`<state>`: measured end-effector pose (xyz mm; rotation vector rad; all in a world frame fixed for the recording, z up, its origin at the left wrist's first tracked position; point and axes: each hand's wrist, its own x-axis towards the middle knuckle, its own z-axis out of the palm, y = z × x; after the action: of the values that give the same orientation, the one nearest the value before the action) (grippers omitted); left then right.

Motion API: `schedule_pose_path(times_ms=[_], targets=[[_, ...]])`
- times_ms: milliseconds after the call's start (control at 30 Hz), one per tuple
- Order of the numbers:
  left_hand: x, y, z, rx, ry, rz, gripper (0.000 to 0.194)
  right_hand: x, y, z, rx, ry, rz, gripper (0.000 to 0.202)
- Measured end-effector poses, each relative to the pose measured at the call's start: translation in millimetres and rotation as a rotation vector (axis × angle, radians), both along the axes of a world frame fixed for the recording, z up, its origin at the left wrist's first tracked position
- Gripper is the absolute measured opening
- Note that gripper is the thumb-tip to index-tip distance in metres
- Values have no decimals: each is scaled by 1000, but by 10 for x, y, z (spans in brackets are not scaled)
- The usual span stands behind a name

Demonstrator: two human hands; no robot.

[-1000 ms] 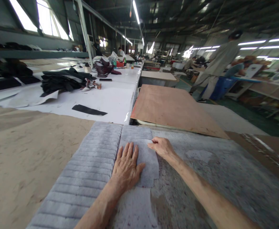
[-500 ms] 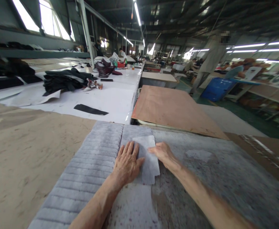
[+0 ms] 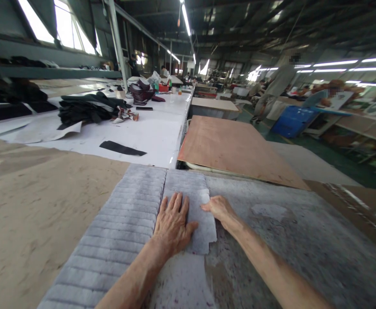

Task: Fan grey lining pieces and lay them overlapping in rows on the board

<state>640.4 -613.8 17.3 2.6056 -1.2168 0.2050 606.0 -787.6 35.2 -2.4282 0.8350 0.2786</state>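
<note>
My left hand (image 3: 175,225) lies flat with fingers spread on a pale grey fabric piece (image 3: 202,234) with a notched lower right corner. At that piece's right edge, my right hand (image 3: 220,208) is closed, its thumb and curled fingers pinching the edge. The piece lies over a short column of similar overlapping pieces (image 3: 184,178). Just left of it runs a long column of overlapping grey fabric pieces (image 3: 120,231), reaching towards me. Both columns rest on a stained grey work surface (image 3: 290,231).
Brown sheeting (image 3: 46,214) covers the left side. Ahead on a white table (image 3: 155,133) are a black strip (image 3: 122,148) and a dark cloth pile (image 3: 88,109). A brown board (image 3: 233,146) lies ahead right. A blue bin (image 3: 293,120) and a standing person (image 3: 279,81) are beyond.
The fabric piece's upper end has come down flat, aligned with the column beneath. Both hands have shifted slightly towards me. The standing person in the background has moved left.
</note>
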Motion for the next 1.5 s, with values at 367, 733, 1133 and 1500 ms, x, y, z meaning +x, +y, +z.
schedule_pose_path(times_ms=[367, 733, 1133, 1500], targets=[[-45, -9, -23, -18, 36, 27, 70, -37, 105, 118, -156, 68, 3, 28], [-61, -13, -35, -36, 22, 36, 70, -176, 143, 289, -456, -198, 40, 33], [-64, -22, -30, -17, 35, 36, 71, 77, -157, 188, -264, -141, 214, 26], [-75, -31, 2, 5, 48, 54, 70, 66, -147, 202, -178, -86, 152, 28]])
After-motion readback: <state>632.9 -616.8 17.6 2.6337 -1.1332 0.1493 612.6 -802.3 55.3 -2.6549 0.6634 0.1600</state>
